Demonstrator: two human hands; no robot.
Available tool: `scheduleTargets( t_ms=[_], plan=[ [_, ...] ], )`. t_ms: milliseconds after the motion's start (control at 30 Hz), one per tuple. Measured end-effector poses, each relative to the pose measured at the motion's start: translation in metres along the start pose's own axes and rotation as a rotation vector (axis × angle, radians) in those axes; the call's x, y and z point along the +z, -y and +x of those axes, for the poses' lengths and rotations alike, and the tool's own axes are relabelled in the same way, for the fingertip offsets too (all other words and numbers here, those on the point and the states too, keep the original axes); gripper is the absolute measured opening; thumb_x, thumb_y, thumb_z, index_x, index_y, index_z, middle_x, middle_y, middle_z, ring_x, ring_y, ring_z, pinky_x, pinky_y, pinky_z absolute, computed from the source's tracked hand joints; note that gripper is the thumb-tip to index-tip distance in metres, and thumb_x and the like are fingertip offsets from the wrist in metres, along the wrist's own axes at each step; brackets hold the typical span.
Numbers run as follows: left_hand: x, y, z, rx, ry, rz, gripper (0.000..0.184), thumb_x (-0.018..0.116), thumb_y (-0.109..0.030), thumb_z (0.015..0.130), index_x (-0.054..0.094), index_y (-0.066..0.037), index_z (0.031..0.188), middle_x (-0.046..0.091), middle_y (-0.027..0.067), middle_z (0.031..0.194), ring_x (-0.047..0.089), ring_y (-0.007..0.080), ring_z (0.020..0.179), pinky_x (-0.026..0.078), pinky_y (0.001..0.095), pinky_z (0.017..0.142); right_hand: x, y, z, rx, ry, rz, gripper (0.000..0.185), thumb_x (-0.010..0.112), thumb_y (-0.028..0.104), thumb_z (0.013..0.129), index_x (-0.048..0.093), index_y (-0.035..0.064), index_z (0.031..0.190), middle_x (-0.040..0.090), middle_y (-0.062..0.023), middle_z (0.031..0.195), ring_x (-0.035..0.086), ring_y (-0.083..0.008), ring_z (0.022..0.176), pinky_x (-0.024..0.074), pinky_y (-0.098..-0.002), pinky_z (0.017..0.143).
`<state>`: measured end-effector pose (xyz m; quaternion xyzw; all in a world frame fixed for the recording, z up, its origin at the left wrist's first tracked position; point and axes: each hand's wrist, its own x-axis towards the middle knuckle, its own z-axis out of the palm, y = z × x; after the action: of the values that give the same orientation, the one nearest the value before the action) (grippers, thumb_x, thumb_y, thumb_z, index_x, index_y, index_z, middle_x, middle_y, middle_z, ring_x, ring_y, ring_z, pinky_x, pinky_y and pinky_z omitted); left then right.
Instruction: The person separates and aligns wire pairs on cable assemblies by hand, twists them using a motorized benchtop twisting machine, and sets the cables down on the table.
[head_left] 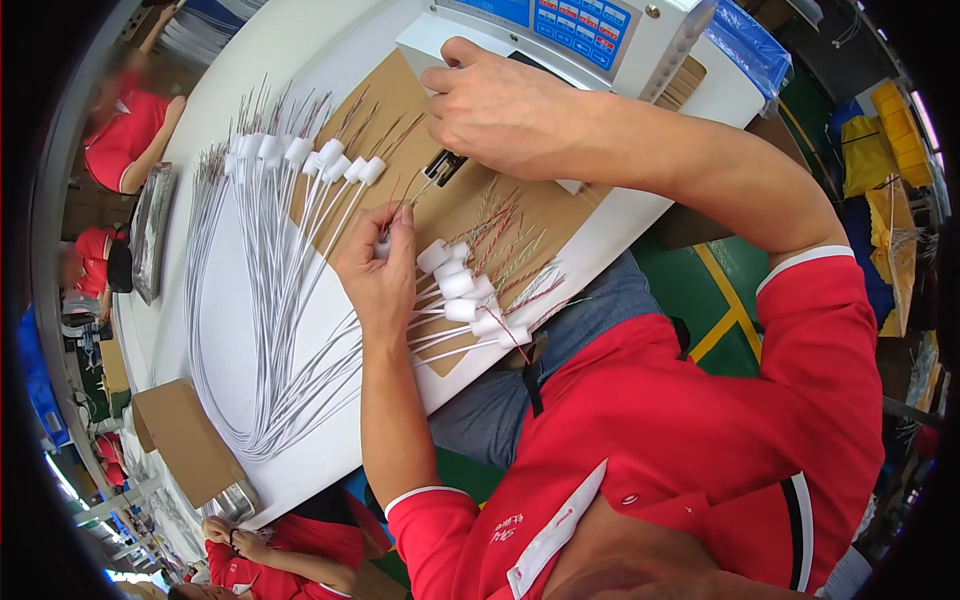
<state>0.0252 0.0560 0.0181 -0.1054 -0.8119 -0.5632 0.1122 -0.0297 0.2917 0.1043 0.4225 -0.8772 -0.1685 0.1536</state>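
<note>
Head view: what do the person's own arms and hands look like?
Both the left hand and the right hand are bare, without gloves. The arms emerge from short, white-edged red sleeves; no watch or bracelet shows.

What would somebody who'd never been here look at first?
Probably the white cables fanning across the table at left and centre, with chunky white pieces near their ends. Next might come the bright red shirt at lower right, then the blue button panel at the top.
</note>
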Motion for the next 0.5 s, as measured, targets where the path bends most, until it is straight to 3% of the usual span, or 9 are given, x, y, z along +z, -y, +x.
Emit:
scheduleTargets(
  t_ms=[267,500],
  plan=[
    [0.0041,0.0044,0.0039,0.026,-0.003,0.027,0.018,0.072,-0.012,0.102,0.076,0.004,0.109,0.068,-0.0014,0.088,0.055,0.0037,0.078,0.043,0.0197,0.069,-0.0045,0.0007,-0.0004,0.007,0.018,0.039,0.009,0.069,0.014,0.083,0.075,0.0075,0.084,0.069,-0.0005,0.083,0.060,-0.0193,0.104,0.0420,-0.0369,0.098],
    [0.0007,0.0021,0.0044,0.003,0.020,0.019,0.020,0.071,-0.014,0.103,0.076,0.004,0.109,0.069,-0.0002,0.090,0.056,0.0046,0.081,0.045,0.0212,0.073,-0.0042,0.0012,-0.0014,0.108,-0.033,0.117,0.016,0.070,0.015,0.078,0.074,0.0049,0.090,0.070,-0.0076,0.092,0.061,-0.0245,0.107,0.0417,-0.0416,0.103]
  ],
)
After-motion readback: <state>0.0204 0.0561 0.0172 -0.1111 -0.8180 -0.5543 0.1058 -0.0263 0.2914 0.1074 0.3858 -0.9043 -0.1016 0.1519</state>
